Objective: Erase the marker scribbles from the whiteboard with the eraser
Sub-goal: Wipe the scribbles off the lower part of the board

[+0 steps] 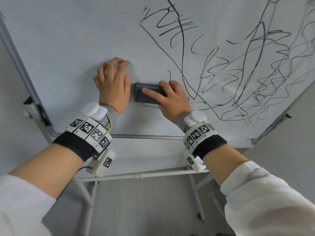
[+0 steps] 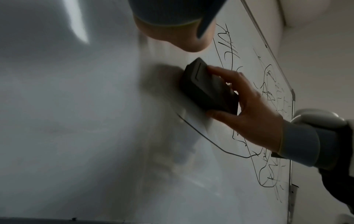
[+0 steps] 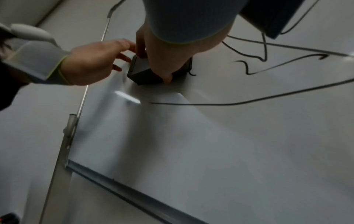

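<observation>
The right hand (image 1: 172, 97) gripped the dark eraser (image 1: 146, 96), fingers and thumb curled round it, pressing it flat on the whiteboard (image 1: 68, 40) at the left fringe of the scribbles (image 1: 238, 68); wiping looked barely under way, most lines remaining. The left hand (image 1: 112, 82) rested on the bare board just beside the eraser, fingers bent at the tips, holding nothing. Next seemed a firm sweep rightward through the marks. The eraser's felt face was hidden, and the scribbles ran off the head view's top and right edges
</observation>
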The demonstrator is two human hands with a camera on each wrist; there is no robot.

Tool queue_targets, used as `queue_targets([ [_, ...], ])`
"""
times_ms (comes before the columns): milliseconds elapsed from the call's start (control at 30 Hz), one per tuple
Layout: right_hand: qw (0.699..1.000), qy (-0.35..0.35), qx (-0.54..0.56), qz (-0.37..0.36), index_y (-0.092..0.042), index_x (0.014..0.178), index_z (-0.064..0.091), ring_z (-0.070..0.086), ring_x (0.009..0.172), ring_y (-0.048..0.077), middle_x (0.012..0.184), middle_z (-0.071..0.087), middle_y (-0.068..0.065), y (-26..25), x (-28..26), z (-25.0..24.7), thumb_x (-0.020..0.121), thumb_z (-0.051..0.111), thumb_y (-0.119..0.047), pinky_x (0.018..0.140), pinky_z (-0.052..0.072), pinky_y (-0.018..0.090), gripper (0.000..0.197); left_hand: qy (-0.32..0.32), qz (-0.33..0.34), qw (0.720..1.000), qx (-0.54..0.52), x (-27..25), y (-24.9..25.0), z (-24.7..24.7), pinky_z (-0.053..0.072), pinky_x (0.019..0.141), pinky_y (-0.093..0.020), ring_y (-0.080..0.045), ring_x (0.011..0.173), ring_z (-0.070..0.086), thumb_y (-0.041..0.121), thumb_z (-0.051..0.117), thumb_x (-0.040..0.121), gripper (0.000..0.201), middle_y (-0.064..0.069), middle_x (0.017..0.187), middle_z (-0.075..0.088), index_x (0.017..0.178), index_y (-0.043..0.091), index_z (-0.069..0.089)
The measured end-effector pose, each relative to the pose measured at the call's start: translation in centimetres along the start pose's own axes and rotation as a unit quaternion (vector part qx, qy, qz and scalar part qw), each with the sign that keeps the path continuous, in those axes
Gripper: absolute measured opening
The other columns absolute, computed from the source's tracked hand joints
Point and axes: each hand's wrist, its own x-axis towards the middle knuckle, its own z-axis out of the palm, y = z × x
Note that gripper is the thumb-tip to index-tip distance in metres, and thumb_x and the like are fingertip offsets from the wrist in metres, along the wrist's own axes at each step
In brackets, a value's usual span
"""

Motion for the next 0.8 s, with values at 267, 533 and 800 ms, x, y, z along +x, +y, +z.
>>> queue_targets([
  [267,0.997,0.039,-0.032,0.056,-0.036,0.131,0.043,0.036,0.094,0.029,0.116,0.040,0.004,3.0,2.2,-2.3,0.075,0.061,-0.009,0.078,0.046,0.040,0.064,-0.006,-0.004,1.000,-0.001,-0.5,0.5,0.5,0.028,0.089,-0.041,-0.032,0.118,0.036,0.023,0.033,0.089,0.041,-0.003,0.135,0.043,0.126,0.020,0.050],
  [533,0.999,-0.002,-0.018,0.040,-0.036,0.130,0.043,0.037,0.092,0.029,0.115,0.039,0.003,2.0,-1.6,-1.1,0.078,0.059,-0.006,0.078,0.045,0.039,0.063,-0.017,-0.007,1.000,0.001,-1.0,0.6,0.5,0.028,0.089,-0.041,-0.032,0.118,0.037,0.025,0.032,0.089,0.042,-0.003,0.136,0.043,0.126,0.020,0.050],
  [800,0.998,0.011,-0.030,0.048,-0.036,0.131,0.041,0.037,0.094,0.029,0.116,0.039,0.004,3.3,0.2,-2.4,0.077,0.063,-0.011,0.080,0.046,0.041,0.064,-0.015,-0.004,1.000,-0.009,-0.9,0.6,0.4,0.029,0.089,-0.041,-0.030,0.117,0.037,0.024,0.032,0.089,0.041,-0.003,0.134,0.044,0.125,0.020,0.051],
])
